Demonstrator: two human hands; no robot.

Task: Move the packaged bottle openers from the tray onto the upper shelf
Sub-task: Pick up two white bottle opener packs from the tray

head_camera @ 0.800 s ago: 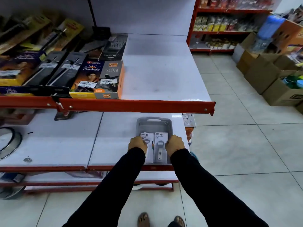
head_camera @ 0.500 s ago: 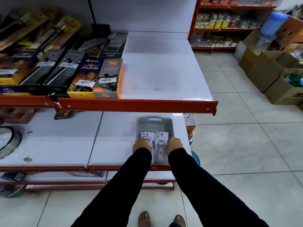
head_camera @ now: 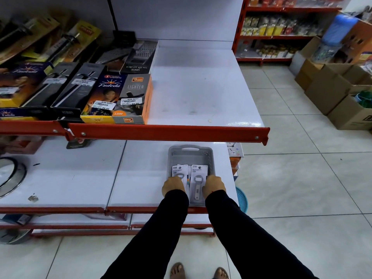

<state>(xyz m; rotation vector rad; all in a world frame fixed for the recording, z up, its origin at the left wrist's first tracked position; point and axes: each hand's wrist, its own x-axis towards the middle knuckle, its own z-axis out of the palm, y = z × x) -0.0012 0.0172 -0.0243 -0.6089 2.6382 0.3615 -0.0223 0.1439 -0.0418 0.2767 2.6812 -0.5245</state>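
Observation:
A grey plastic tray (head_camera: 190, 152) sits on the lower white shelf near its front right corner. Two carded bottle openers lie side by side in its near half. My left hand (head_camera: 174, 186) is curled over the lower part of the left package (head_camera: 179, 170). My right hand (head_camera: 213, 185) is curled on the right edge of the right package (head_camera: 198, 179), next to the tray's wall. Both sets of fingertips are hidden under the knuckles. The upper shelf (head_camera: 197, 87) is a white board with a red front rail, bare on its right half.
Boxed lighters (head_camera: 132, 99) and graters fill the upper shelf's left half. The red rail (head_camera: 169, 132) overhangs the tray's far end. A round metal lid (head_camera: 10, 176) lies at the lower shelf's left. Cardboard boxes (head_camera: 332, 89) stand on the tiled floor at right.
Both hands have drawn slightly inward and toward me, from the tray's sides onto the two packages. The tray has not moved.

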